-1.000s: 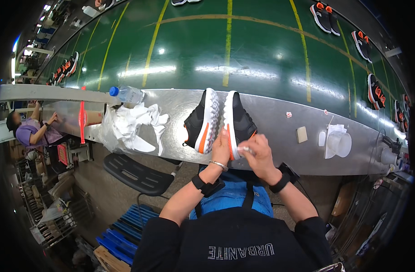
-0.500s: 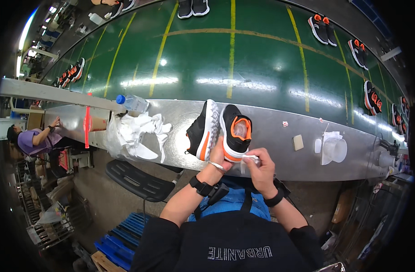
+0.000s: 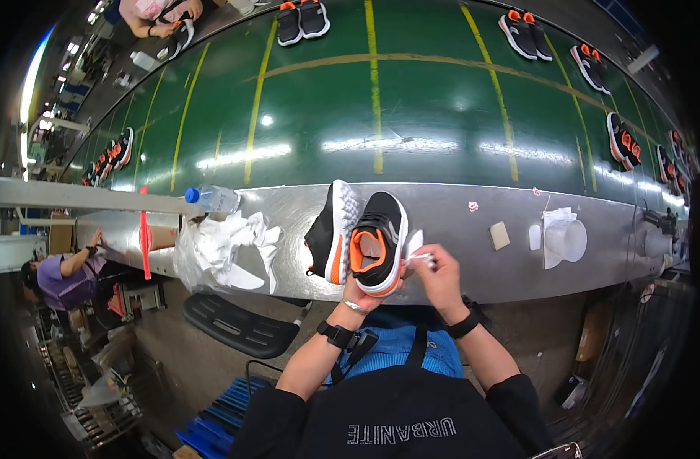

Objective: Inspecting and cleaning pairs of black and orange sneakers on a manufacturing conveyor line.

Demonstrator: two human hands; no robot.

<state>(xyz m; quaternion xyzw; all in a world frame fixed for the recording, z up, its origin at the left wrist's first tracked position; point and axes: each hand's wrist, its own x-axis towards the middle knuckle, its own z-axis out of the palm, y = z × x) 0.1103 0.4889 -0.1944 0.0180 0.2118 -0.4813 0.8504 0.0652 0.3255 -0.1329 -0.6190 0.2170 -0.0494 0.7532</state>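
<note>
My left hand (image 3: 371, 296) is closed around the heel end of a black sneaker (image 3: 384, 213) with an orange lining and white sole, its opening turned up and its toe pointing away from me. A white cloth (image 3: 415, 243) is pinched in the fingers of my right hand (image 3: 442, 281), close against the right side of the sole. Left of this shoe, its mate (image 3: 331, 239) lies on its side on the metal table (image 3: 457, 252), with the bumpy white and orange sole facing the held shoe.
A bottle with a blue cap (image 3: 212, 199) and a bag of white cloths (image 3: 226, 249) lie at the left. At right are a beige block (image 3: 499, 236) and a white cup (image 3: 569, 241). Beyond runs a green conveyor (image 3: 319, 99) bearing several sneakers. Co-workers are at far left and top left.
The held sneaker has turned, so its opening now faces nearer and to the left. My right hand with the cloth has shifted from the heel to the sole's right side.
</note>
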